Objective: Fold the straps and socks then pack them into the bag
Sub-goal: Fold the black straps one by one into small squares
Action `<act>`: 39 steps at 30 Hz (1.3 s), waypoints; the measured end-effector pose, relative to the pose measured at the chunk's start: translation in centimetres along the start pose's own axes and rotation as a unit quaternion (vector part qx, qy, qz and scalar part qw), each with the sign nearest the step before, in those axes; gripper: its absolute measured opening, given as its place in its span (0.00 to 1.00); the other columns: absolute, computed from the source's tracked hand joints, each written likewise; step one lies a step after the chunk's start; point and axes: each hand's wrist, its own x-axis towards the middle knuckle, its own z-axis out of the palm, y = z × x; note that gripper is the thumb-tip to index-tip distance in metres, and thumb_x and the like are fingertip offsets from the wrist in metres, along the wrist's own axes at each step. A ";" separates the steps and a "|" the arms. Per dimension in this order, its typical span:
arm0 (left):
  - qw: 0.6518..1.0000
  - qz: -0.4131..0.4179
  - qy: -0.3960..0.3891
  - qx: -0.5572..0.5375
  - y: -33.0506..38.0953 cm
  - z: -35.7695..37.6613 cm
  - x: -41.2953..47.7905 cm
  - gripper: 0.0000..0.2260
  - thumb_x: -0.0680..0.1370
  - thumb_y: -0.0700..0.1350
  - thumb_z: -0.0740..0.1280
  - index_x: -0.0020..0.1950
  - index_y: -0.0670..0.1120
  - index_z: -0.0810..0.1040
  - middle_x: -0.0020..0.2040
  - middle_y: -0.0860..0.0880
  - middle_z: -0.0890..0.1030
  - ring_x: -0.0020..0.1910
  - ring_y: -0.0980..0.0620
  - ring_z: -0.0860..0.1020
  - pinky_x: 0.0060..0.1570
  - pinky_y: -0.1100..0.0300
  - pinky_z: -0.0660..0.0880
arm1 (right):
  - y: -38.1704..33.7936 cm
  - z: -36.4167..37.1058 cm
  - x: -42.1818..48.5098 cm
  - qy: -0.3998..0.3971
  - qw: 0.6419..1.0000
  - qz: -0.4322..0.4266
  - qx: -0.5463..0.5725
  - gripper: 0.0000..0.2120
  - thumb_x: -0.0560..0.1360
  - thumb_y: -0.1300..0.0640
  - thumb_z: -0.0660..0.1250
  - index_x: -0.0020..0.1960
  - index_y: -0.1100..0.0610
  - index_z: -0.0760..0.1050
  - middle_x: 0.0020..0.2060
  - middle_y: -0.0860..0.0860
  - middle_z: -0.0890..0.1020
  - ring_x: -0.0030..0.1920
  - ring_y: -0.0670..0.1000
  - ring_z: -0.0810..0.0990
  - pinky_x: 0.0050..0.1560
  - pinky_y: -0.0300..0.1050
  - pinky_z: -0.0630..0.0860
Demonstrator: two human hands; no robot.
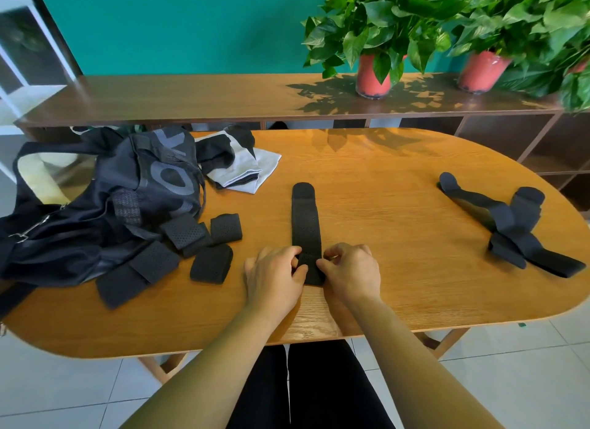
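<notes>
**Q:** Where did the strap lie from the fingers [338, 251]?

**A:** A long black strap [306, 224] lay flat on the wooden worktop [399, 211]. Its long axis ran straight away from the person. Its near end sat between the two hands, and the rest stretched out beyond the fingers toward the far edge.

**Q:** What were the hands doing?

**A:** The left hand [273, 273] and the right hand [352, 273] met at that near end, neither nearer than the other. The fingers and thumbs of both were curled, pinching the end from its two sides. It looked like the start of a fold that would travel away from the body, along the strap's length.

**Q:** What else was around?

**A:** Just left of the fingers sat a cluster of folded straps [212, 264], close together. Further left slumped a dark bag [111, 205], with some of the folded pieces touching its fabric. Beyond and to the left of the fingers, black-and-white socks [239, 168] lay against the bag's far side. Well apart to the right was a loose tangle of unfolded straps [517, 227].

**Q:** Was anything in the bag?

**A:** That could not be told, because its opening was not clearly shown. The folded pieces lay beside it, not inside.
</notes>
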 end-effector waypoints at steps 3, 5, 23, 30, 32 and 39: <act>1.000 0.000 -0.017 0.005 -0.1 -0.1 0.2 0.17 0.78 0.54 0.65 0.67 0.55 0.73 0.52 0.58 0.78 0.58 0.55 0.71 0.54 0.56 0.63 | 0.2 0.4 0.0 0.012 0.999 0.015 0.031 0.10 0.71 0.49 0.72 0.50 0.52 0.81 0.32 0.39 0.67 0.52 0.53 0.77 0.55 0.52 0.73; 0.999 -0.001 -0.033 0.004 -0.1 -0.3 0.3 0.18 0.79 0.53 0.64 0.69 0.54 0.72 0.53 0.58 0.77 0.59 0.54 0.70 0.55 0.55 0.63 | 0.6 0.8 0.0 0.028 0.995 0.028 0.096 0.06 0.70 0.49 0.73 0.45 0.46 0.79 0.32 0.42 0.76 0.47 0.51 0.79 0.53 0.54 0.75; 0.999 -0.023 -0.030 0.006 -0.1 -0.5 1.5 0.14 0.80 0.49 0.62 0.64 0.48 0.76 0.50 0.51 0.81 0.57 0.48 0.73 0.56 0.51 0.72 | -1.6 0.9 1.0 -0.007 1.000 -0.011 0.004 0.11 0.74 0.53 0.68 0.48 0.50 0.65 0.35 0.44 0.71 0.49 0.52 0.75 0.52 0.50 0.72; 0.999 -0.027 -0.030 0.020 -0.1 -0.4 1.7 0.14 0.79 0.50 0.64 0.65 0.51 0.73 0.50 0.53 0.80 0.58 0.50 0.72 0.58 0.51 0.72 | -2.5 0.6 1.3 -0.026 0.999 0.012 -0.034 0.13 0.74 0.53 0.68 0.52 0.53 0.66 0.39 0.46 0.72 0.52 0.54 0.75 0.51 0.49 0.73; 0.999 -0.014 -0.012 0.038 -0.3 -0.4 1.4 0.14 0.79 0.51 0.64 0.65 0.53 0.71 0.54 0.54 0.77 0.59 0.51 0.70 0.59 0.53 0.69 | -2.6 0.7 1.3 -0.022 0.999 0.014 -0.039 0.13 0.74 0.53 0.68 0.54 0.54 0.67 0.41 0.46 0.71 0.53 0.54 0.75 0.51 0.49 0.73; 0.973 0.228 0.009 0.029 -2.5 -0.2 0.6 0.12 0.77 0.40 0.66 0.57 0.49 0.82 0.58 0.52 0.81 0.60 0.51 0.77 0.61 0.54 0.68 | -2.8 0.9 1.0 -0.011 0.998 0.006 -0.059 0.14 0.75 0.52 0.67 0.56 0.55 0.67 0.34 0.43 0.63 0.54 0.54 0.74 0.50 0.47 0.70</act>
